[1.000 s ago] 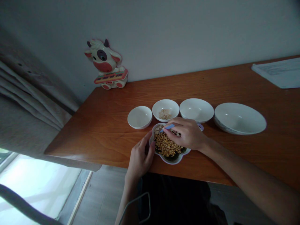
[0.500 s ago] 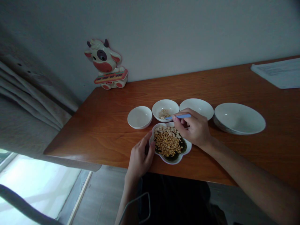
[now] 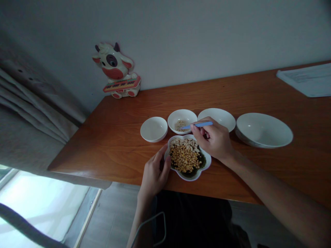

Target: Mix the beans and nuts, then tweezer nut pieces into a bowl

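A flower-shaped white dish (image 3: 204,167) full of yellow beans, pale seeds and dark bits sits near the table's front edge. My left hand (image 3: 154,173) curls against its left rim. My right hand (image 3: 212,140) pinches blue tweezers (image 3: 198,125), whose tips reach over a small white bowl (image 3: 182,119) that holds a few pale seeds. I cannot tell whether the tips hold a seed.
An empty small bowl (image 3: 153,129) stands to the left; a wider bowl (image 3: 219,116) and a large shallow bowl (image 3: 263,130) stand to the right. A cow-shaped toy (image 3: 116,71) is by the wall. Papers (image 3: 307,79) lie far right. A curtain (image 3: 31,113) hangs left.
My right hand rose from the flower dish and carried the tweezers back to the seed bowl. My left hand stayed on the dish's rim.
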Available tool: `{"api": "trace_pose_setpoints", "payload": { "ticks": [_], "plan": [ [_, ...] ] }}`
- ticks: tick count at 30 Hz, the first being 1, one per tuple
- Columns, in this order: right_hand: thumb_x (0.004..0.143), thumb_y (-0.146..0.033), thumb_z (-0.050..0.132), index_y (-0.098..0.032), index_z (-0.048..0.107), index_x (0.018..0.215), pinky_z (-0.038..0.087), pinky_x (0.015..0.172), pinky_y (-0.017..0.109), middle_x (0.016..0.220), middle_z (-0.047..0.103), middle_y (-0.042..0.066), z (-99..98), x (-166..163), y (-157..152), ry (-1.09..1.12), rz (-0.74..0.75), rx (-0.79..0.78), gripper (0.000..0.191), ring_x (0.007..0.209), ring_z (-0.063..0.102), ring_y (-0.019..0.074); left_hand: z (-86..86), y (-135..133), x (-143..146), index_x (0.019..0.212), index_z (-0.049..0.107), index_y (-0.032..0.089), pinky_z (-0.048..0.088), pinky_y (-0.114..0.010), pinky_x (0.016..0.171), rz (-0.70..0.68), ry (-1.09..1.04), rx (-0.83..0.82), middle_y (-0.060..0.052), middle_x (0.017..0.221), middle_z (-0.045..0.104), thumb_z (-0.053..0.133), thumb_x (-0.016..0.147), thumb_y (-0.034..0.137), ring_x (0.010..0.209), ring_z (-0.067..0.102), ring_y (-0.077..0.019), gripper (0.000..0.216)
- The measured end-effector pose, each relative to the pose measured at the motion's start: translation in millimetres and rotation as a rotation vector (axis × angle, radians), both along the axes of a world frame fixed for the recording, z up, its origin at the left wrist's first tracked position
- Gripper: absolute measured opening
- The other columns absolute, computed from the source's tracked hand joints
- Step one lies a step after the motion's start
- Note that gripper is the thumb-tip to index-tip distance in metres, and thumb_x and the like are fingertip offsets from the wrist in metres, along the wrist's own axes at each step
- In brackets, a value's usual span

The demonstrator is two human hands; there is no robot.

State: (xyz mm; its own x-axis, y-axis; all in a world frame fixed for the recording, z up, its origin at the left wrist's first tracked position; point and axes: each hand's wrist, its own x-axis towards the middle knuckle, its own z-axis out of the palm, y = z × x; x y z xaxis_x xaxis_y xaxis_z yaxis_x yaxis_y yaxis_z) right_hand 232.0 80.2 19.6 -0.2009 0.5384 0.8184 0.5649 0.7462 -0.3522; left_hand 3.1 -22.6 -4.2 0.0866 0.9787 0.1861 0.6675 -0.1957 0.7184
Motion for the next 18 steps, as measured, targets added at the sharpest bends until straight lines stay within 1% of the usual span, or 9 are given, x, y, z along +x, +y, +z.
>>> {"api": "trace_pose_setpoints", "payload": {
  "ticks": [3,5,8,10,18],
  "plan": [
    [0.094,-0.020,0.064,-0.018,0.067,0.092,0.051,0.063,0.026,0.089,0.073,0.005,0.2,-1.7,-2.5,-0.064,0.146,0.006,0.004,0.072,0.066,0.0132,-0.4,-0.1,-0.5,0.146,0.054,0.018,0.058,-0.038,0.094,0.002,0.003,0.004,-0.012,0.121,0.075,0.049,0.106,0.036,0.104,0.074,-0.0243,0.044],
    [0.095,-0.021,0.064,-0.018,0.070,0.095,0.055,0.068,0.027,0.093,0.075,0.005,-0.5,-3.0,-4.5,-0.133,0.233,-0.015,0.007,0.079,0.070,0.0148,-0.6,-0.1,-0.6,0.146,0.053,0.018,0.058,-0.039,0.095,-0.002,-0.002,0.002,-0.012,0.121,0.075,0.049,0.106,0.036,0.105,0.074,-0.0246,0.044],
    [0.096,-0.026,0.063,-0.019,0.074,0.101,0.056,0.071,0.028,0.095,0.075,0.004,-2.0,-4.6,-6.5,-0.237,0.333,-0.062,0.014,0.081,0.071,0.0149,-0.1,-0.2,-0.5,0.147,0.053,0.020,0.058,-0.039,0.095,-0.009,-0.015,0.002,-0.012,0.122,0.074,0.048,0.106,0.036,0.107,0.073,-0.0246,0.044],
    [0.097,-0.029,0.062,-0.020,0.075,0.103,0.056,0.072,0.029,0.095,0.075,0.003,-2.7,-5.4,-6.8,-0.276,0.355,-0.078,0.016,0.082,0.071,0.0148,0.7,-0.2,-0.2,0.147,0.053,0.020,0.058,-0.038,0.095,-0.011,-0.016,0.001,-0.012,0.123,0.074,0.048,0.106,0.036,0.108,0.073,-0.0246,0.044],
    [0.100,-0.031,0.059,-0.019,0.075,0.102,0.053,0.069,0.027,0.092,0.075,0.003,-3.0,-6.0,-6.5,-0.308,0.301,-0.064,0.020,0.079,0.070,0.0141,-0.1,-0.5,0.0,0.147,0.053,0.020,0.058,-0.037,0.093,-0.006,0.000,-0.009,-0.011,0.120,0.075,0.048,0.106,0.036,0.106,0.074,-0.0249,0.044]
  ]
}}
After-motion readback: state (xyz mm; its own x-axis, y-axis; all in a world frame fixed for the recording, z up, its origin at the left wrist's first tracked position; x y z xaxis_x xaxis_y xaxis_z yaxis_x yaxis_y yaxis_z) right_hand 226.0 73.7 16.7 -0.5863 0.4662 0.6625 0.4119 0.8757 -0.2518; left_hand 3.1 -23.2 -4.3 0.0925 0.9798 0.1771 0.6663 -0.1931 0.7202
